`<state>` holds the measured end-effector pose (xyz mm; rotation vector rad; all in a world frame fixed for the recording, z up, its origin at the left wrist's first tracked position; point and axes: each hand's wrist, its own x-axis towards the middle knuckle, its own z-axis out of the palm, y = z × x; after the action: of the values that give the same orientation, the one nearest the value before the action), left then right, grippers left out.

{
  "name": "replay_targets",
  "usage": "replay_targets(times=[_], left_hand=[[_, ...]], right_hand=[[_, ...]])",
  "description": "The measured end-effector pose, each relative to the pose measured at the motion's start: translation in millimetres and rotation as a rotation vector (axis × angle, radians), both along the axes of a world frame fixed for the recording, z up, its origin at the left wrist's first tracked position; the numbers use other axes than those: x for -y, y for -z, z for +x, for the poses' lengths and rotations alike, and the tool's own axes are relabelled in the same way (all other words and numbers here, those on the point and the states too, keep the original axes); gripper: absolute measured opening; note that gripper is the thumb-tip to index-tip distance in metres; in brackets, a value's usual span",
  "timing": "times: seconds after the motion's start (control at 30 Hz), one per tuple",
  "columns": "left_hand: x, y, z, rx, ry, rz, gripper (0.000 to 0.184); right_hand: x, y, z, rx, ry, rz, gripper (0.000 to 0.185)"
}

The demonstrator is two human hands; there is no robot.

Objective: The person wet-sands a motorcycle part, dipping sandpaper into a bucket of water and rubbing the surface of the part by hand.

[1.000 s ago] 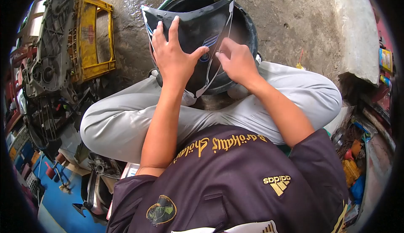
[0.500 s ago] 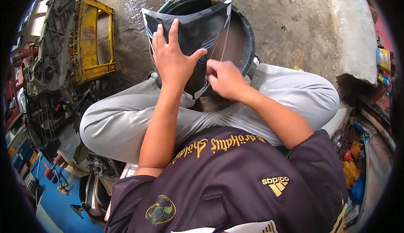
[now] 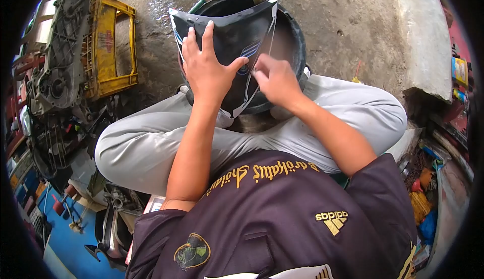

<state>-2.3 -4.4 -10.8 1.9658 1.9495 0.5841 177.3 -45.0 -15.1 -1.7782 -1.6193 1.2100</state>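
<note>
A glossy black, shield-shaped panel (image 3: 227, 32) with white edging and a blue-and-white striped decal lies over a round black tub (image 3: 297, 42) between my legs. My left hand (image 3: 206, 72) rests flat on the panel's left half, fingers and thumb spread. Close to the panel's right edge is my right hand (image 3: 277, 79), its fingers curled into a pinch and slightly blurred. Anything between those fingertips is too small to make out. Brownish liquid seems to fill the tub beside the panel.
On the left stand a yellow crate (image 3: 113, 47) and a grey metal engine casing (image 3: 60, 52). A concrete ledge (image 3: 421, 37) runs along the right. Assorted parts (image 3: 423, 198) are piled at lower right. The concrete floor (image 3: 348, 21) looks wet near the tub.
My right hand has shifted slightly right and up, out from the panel's lower right edge. My left hand and the panel have stayed almost in place.
</note>
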Motion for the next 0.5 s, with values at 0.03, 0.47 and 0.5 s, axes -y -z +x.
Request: replay_targets(times=[0.03,0.47,0.5], left_hand=[[0.6,1.7,-0.4,-0.006,0.005,0.008,0.11],[0.3,2.7,-0.2,-0.012,0.007,0.024,0.11],[0.2,2.7,-0.4,-0.013,0.008,0.022,0.11]], right_hand=[[4.9,3.2,-1.9,-0.003,-0.025,0.025,0.014],[4.0,-0.4,0.8,0.013,-0.204,-0.008,0.01],[-0.9,1.2,2.9,0.033,-0.123,0.062,0.009]])
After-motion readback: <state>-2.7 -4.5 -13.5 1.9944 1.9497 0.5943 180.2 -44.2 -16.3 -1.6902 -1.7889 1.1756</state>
